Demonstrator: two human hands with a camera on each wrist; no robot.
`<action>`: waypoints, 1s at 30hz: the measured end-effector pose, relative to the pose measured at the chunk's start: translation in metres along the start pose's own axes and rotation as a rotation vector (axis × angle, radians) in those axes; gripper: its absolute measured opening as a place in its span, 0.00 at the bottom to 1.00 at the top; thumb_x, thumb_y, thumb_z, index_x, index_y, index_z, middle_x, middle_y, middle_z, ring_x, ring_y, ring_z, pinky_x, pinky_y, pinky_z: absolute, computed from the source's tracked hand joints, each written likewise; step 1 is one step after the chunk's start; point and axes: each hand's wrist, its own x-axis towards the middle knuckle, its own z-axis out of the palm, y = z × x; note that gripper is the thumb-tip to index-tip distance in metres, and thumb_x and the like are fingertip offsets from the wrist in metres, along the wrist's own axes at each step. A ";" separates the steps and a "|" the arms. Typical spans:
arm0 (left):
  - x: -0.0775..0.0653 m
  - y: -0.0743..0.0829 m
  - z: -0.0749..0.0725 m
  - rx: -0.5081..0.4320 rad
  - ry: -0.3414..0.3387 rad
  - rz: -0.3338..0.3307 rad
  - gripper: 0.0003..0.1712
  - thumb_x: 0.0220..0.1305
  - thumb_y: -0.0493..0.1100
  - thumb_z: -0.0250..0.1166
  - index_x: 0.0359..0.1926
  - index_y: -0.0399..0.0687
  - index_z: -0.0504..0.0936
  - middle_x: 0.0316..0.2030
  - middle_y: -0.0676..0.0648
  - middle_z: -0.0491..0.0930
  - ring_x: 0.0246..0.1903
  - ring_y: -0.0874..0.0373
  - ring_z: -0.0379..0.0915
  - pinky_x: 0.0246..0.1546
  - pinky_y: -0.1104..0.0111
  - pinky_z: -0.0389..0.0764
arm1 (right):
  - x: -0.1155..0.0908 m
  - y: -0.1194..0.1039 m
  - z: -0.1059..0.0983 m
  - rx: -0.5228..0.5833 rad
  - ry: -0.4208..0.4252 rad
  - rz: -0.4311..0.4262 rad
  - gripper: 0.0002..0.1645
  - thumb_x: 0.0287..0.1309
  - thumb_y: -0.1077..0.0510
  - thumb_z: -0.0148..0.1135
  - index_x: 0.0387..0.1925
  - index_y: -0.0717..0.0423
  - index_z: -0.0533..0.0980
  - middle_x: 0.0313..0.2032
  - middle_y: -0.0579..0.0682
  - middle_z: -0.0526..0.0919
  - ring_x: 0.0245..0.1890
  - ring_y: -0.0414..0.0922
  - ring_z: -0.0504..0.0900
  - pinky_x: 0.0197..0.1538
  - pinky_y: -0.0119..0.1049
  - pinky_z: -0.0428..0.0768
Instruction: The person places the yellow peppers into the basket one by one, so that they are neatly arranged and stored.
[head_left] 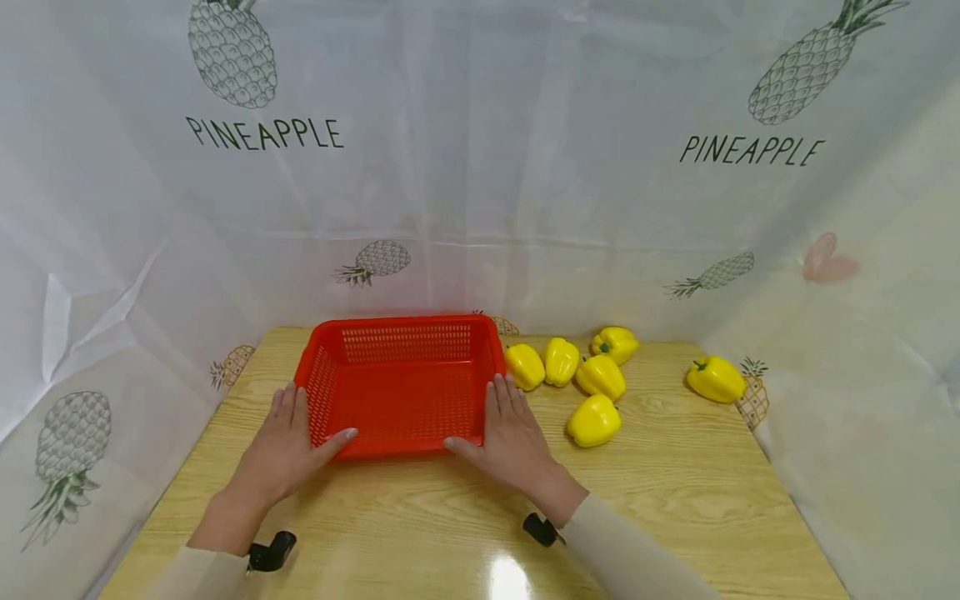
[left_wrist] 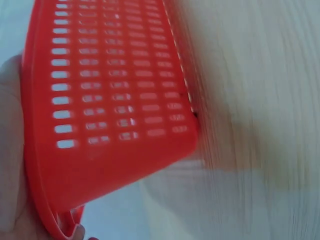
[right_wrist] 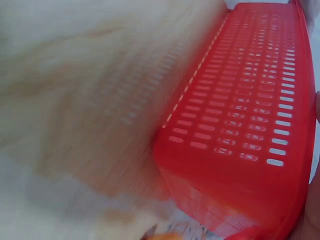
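A red plastic basket [head_left: 405,392] with slotted walls sits left of the middle of the wooden table. My left hand [head_left: 277,454] lies along its left side, fingers straight and thumb stretched over the front rim. On the opposite side, my right hand [head_left: 512,437] has its straight fingers at the right rim and its thumb at the front edge. Both wrist views show the basket's slotted front wall [left_wrist: 115,100] close to the tabletop, with part of each hand against the rim. Inside, the basket's floor shows bare red.
Right of the basket, several yellow bell peppers [head_left: 561,362] lie grouped on the table [head_left: 675,492]. Another yellow bell pepper [head_left: 716,380] rests apart near the right edge. A pale curtain [head_left: 480,183] printed with pineapples hangs behind and around the table.
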 end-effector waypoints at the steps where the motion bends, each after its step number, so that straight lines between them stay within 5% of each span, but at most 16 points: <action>1: -0.001 0.008 0.003 0.002 0.003 0.008 0.75 0.67 0.83 0.51 0.78 0.18 0.40 0.80 0.20 0.37 0.79 0.20 0.33 0.75 0.30 0.50 | -0.008 0.006 -0.002 0.001 0.008 0.011 0.70 0.65 0.16 0.48 0.81 0.70 0.52 0.83 0.65 0.48 0.85 0.60 0.42 0.85 0.54 0.49; 8: -0.007 0.050 0.014 0.006 0.039 0.045 0.77 0.63 0.85 0.53 0.78 0.18 0.45 0.80 0.21 0.42 0.80 0.23 0.37 0.76 0.34 0.54 | -0.047 0.036 -0.010 0.005 0.067 0.038 0.71 0.65 0.16 0.50 0.79 0.73 0.54 0.81 0.69 0.50 0.84 0.64 0.45 0.83 0.59 0.51; 15: -0.014 0.073 0.020 -0.001 0.005 0.090 0.78 0.60 0.88 0.51 0.79 0.20 0.49 0.80 0.22 0.45 0.80 0.24 0.41 0.75 0.36 0.60 | -0.073 0.056 -0.016 -0.003 0.107 0.103 0.73 0.61 0.19 0.60 0.78 0.76 0.53 0.80 0.72 0.50 0.83 0.65 0.48 0.82 0.59 0.55; 23: -0.009 0.046 0.007 -0.001 -0.049 0.195 0.80 0.54 0.85 0.63 0.81 0.25 0.47 0.82 0.26 0.44 0.80 0.27 0.43 0.75 0.34 0.59 | -0.074 0.057 -0.013 -0.013 0.133 0.065 0.75 0.59 0.15 0.57 0.77 0.78 0.56 0.79 0.75 0.54 0.81 0.68 0.53 0.79 0.61 0.60; 30: -0.011 0.027 0.004 0.009 -0.068 0.221 0.78 0.55 0.82 0.66 0.81 0.25 0.48 0.82 0.27 0.46 0.80 0.28 0.45 0.78 0.34 0.53 | -0.072 0.049 -0.010 -0.013 0.107 0.065 0.76 0.59 0.15 0.56 0.78 0.76 0.53 0.80 0.73 0.50 0.82 0.66 0.51 0.80 0.60 0.58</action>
